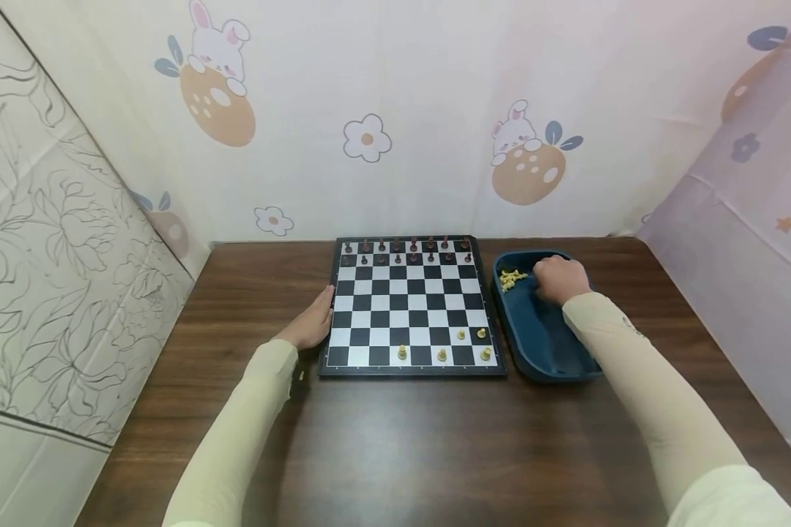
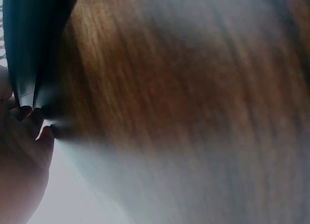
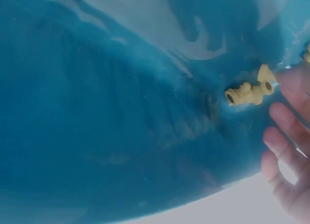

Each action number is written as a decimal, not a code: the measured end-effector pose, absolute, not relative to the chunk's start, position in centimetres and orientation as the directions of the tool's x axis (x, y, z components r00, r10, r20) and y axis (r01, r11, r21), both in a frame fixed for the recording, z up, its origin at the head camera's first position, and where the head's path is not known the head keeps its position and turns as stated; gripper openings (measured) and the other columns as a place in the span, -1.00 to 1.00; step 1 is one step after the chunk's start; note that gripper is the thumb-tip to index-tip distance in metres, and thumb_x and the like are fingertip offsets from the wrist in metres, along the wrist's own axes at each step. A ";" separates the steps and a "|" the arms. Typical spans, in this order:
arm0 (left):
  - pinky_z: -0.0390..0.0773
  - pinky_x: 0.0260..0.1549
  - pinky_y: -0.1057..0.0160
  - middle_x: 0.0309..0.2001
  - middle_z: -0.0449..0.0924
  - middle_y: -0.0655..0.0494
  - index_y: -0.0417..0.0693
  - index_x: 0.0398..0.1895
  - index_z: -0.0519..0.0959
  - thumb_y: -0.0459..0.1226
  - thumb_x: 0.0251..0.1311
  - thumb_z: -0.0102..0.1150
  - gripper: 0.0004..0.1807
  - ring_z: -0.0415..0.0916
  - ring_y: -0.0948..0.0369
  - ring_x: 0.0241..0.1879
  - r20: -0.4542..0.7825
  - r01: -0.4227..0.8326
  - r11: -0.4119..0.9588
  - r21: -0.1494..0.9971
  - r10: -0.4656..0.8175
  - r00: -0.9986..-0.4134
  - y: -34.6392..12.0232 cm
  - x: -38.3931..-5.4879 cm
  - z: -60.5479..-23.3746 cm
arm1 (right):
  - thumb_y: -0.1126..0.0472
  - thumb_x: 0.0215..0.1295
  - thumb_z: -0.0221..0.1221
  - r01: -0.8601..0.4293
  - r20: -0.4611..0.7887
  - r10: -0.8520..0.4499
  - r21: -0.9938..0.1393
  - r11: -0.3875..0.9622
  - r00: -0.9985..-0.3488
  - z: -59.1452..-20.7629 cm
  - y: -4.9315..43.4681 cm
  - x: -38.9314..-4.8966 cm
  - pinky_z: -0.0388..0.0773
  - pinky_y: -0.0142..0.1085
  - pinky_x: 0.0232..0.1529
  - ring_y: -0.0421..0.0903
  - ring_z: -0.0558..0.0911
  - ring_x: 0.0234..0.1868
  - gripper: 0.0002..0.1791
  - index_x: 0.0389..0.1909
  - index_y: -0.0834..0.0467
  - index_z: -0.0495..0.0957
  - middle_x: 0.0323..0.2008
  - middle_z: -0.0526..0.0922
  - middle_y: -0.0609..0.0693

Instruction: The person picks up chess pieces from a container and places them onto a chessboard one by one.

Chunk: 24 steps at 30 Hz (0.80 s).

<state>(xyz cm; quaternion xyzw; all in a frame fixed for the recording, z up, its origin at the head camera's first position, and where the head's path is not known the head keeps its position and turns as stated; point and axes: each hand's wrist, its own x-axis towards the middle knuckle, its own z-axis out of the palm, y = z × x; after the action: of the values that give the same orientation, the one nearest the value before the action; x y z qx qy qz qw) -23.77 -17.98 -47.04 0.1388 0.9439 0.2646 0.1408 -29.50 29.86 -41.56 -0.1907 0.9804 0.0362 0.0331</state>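
Observation:
The chessboard (image 1: 409, 304) lies flat on the table. My left hand (image 1: 313, 320) rests against its left edge with the fingers extended. In the left wrist view, the fingertips (image 2: 36, 115) are at the board's dark side. My right hand (image 1: 560, 279) reaches into the blue tray (image 1: 534, 351), fingers loosely bent. In the right wrist view, its fingertips (image 3: 273, 136) are beside several yellow chess pieces (image 3: 247, 94) on the tray floor; the topmost finger overlaps the end of one. Nothing shows between those fingers, and the thumb is hidden.
Dark red chess pieces (image 1: 398, 252) fill the board's two far rows. On the near right side stand three yellow pieces (image 1: 442, 355) in the front row and two yellow pawns (image 1: 481, 333) behind. The brown wooden table (image 1: 382, 439) meets patterned cloth (image 1: 428, 190) at the back.

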 end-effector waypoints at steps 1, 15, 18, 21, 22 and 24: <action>-0.19 0.39 0.07 0.50 -0.35 -0.17 -0.30 0.48 -0.30 -0.28 0.49 -0.48 -0.39 -0.35 0.01 0.47 -0.193 0.187 0.823 0.536 0.335 -0.922 -18.0 -23.7 -47.0 | 0.36 0.12 0.24 -0.367 -0.085 -0.363 0.034 0.930 -0.928 -41.5 29.9 -29.5 0.48 -0.06 -0.58 -0.04 0.47 -0.59 -0.82 -0.63 0.18 0.53 -0.62 0.51 0.03; -0.18 0.39 0.05 0.50 -0.33 -0.20 -0.33 0.48 -0.28 -0.29 0.48 -0.46 -0.39 -0.34 -0.01 0.47 -0.189 0.192 0.825 0.531 0.336 -0.923 -18.1 -23.9 -47.0 | 0.36 0.10 0.22 -0.387 -0.055 -0.387 -0.021 0.922 -0.920 -39.4 29.1 -28.4 0.39 -0.21 -0.65 -0.08 0.41 -0.62 -0.79 -0.67 0.12 0.54 -0.62 0.48 -0.02; -0.18 0.39 0.04 0.50 -0.33 -0.20 -0.33 0.48 -0.28 -0.30 0.48 -0.46 -0.39 -0.34 -0.01 0.47 -0.188 0.194 0.825 0.531 0.337 -0.923 -18.1 -23.8 -47.0 | 0.37 0.07 0.21 -0.420 -0.013 -0.420 0.015 0.907 -0.908 -38.9 28.6 -28.1 0.43 -0.18 -0.62 -0.03 0.43 -0.55 -0.82 -0.66 0.14 0.56 -0.58 0.49 0.00; -0.18 0.39 0.03 0.49 -0.34 -0.22 -0.35 0.47 -0.29 -0.31 0.48 -0.46 -0.40 -0.34 -0.03 0.47 -0.186 0.200 0.822 0.533 0.345 -0.920 -18.1 -23.8 -46.9 | 0.38 0.04 0.22 -0.453 0.030 -0.455 0.051 0.890 -0.890 -38.3 28.0 -27.7 0.47 -0.12 -0.53 0.02 0.46 -0.46 -0.87 -0.62 0.15 0.60 -0.53 0.51 0.02; -0.18 0.39 0.03 0.50 -0.34 -0.21 -0.34 0.47 -0.29 -0.30 0.48 -0.46 -0.39 -0.35 -0.03 0.47 -0.188 0.198 0.822 0.534 0.344 -0.920 -18.0 -23.7 -46.9 | 0.38 0.03 0.22 -0.462 0.040 -0.465 0.063 0.885 -0.885 -38.1 27.8 -27.6 0.47 -0.10 -0.50 0.03 0.46 -0.44 -0.88 -0.61 0.15 0.62 -0.52 0.51 0.02; -0.18 0.39 0.02 0.49 -0.34 -0.23 -0.35 0.47 -0.29 -0.31 0.48 -0.46 -0.40 -0.35 -0.04 0.47 -0.186 0.202 0.820 0.536 0.348 -0.919 -18.0 -23.7 -46.9 | 0.39 0.02 0.23 -0.482 0.063 -0.487 0.082 0.872 -0.871 -37.8 27.5 -27.3 0.44 -0.10 -0.48 0.04 0.46 -0.43 -0.88 -0.60 0.13 0.63 -0.51 0.51 0.01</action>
<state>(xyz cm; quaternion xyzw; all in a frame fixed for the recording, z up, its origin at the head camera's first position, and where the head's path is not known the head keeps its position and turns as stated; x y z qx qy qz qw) -23.65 -18.01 -46.87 0.1456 0.9436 0.2627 0.1391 -27.29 27.46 -37.81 -0.2506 0.9667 0.0319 -0.0410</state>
